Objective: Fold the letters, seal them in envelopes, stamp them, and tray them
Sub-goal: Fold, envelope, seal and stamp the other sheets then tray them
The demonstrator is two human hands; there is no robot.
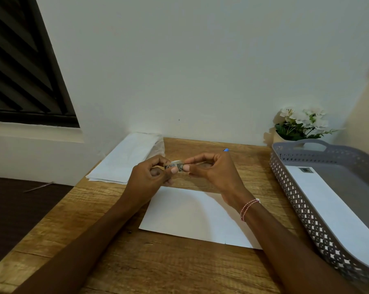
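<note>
Though dim, perhaps wooden desk (120,264), wall (179,60)

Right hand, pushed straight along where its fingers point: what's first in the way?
The right hand points left: first the stamp roll it pinches, then the left hand, seemingly level with it.

Wooden counter (136,262): a white envelope (192,217) lies near the middle, a paper stack (124,160) far left, a grey tray (296,200) on the right, and potted flowers (302,124) behind it.
</note>
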